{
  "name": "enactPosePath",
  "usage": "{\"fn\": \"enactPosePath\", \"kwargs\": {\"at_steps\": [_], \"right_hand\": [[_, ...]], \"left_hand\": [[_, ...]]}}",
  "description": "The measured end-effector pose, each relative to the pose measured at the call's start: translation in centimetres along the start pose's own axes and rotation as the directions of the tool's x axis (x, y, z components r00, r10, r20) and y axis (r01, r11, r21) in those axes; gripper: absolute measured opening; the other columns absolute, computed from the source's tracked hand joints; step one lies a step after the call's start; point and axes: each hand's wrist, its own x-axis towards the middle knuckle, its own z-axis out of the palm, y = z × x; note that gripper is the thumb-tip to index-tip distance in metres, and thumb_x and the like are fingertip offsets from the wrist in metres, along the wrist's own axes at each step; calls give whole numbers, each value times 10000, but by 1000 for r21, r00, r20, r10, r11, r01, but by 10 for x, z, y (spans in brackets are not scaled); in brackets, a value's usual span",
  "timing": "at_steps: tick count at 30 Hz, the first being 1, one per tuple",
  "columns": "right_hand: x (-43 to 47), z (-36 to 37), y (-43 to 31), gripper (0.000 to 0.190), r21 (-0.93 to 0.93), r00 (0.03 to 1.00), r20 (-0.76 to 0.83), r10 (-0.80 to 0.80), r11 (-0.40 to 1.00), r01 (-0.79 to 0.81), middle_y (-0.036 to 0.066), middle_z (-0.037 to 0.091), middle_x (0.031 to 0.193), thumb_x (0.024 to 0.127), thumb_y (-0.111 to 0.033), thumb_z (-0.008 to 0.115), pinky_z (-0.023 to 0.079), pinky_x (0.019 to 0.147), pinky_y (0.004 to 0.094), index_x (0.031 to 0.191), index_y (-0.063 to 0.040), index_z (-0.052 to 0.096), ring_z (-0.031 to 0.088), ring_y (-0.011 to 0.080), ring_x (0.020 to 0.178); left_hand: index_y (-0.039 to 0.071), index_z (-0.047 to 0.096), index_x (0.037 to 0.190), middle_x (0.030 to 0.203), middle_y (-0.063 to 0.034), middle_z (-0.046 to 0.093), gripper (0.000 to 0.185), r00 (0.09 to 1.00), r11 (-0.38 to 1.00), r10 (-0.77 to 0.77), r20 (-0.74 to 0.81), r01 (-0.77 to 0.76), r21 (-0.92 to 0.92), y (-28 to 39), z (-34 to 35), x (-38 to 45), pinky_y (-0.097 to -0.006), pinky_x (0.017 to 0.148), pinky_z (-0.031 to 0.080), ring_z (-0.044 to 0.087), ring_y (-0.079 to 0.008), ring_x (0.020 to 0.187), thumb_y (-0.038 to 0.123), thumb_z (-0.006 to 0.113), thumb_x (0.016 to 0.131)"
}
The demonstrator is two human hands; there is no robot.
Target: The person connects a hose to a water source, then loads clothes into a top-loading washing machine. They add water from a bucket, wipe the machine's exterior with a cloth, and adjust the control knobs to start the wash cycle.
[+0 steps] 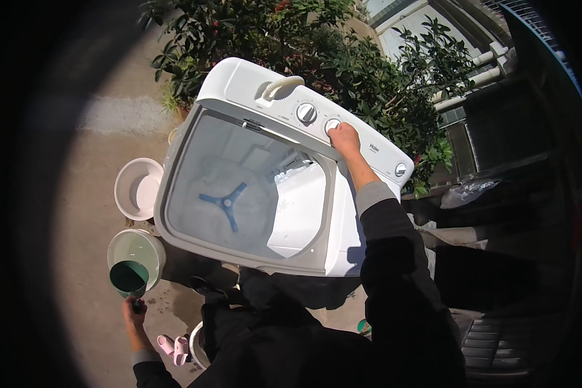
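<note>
In front of me stands a white Haier twin-tub washing machine [339,228], its wash tub [194,160] uncovered. A blue three-armed pulsator [227,202] shows at the tub's bottom, and the tub seems to hold water. My right hand [345,138] grips the middle control knob [332,125] on the panel. Left of that knob is another dial [306,112], and a third dial [400,169] sits at the panel's right end. Down at the left, my left hand [135,310] holds a green plastic dipper [129,276] by its handle, over a pale bucket [156,242] containing water.
A pale pink basin [138,188] stands left of the machine. Pink slippers [174,348] lie on the concrete floor [85,203] beside a partly hidden basin [198,347]. Leafy shrubs [291,43] grow behind the machine. A corrugated hose [283,85] lies on the panel.
</note>
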Motion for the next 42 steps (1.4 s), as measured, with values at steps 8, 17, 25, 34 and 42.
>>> {"fn": "enactPosePath", "kwargs": {"at_steps": [8,17,25,34,42], "right_hand": [[10,-31,-1,236,-496,839,295,-457,677,543,226,695,923,839,-229,603,533,774,482,891,-7,662,677,388,868],[14,-38,-2,245,-512,730,397,-556,526,679,221,667,807,883,-247,592,509,721,515,835,-6,592,648,407,778],[20,-37,2,290,-410,823,356,-443,717,564,242,643,801,859,-256,616,495,700,479,869,31,574,636,412,763],[41,-43,10,257,-458,627,503,-594,432,777,258,653,840,884,-230,613,502,723,528,887,23,570,640,446,808],[75,-41,28,281,-113,463,502,-731,475,873,180,537,668,911,-194,629,429,592,418,814,43,513,512,299,589]], "left_hand": [[50,551,926,811,-119,640,120,992,998,-33,122,40,-57,11,-12,69,-363,618,553,690,-277,754,157,552,874],[-10,533,1109,1005,-210,651,310,988,970,71,140,-35,-241,18,4,100,-396,703,603,682,-329,862,227,613,926],[77,553,1139,939,-81,665,304,969,943,237,69,-212,-257,13,-54,68,-433,755,577,688,-283,873,246,662,912],[12,558,1228,876,-99,654,342,975,948,70,-209,1,320,-134,-114,-82,-365,553,563,670,-234,685,150,569,915],[-12,559,1206,869,-99,623,320,926,986,-56,-373,110,127,-379,-95,-264,-372,595,547,662,-248,691,149,561,930]]}}
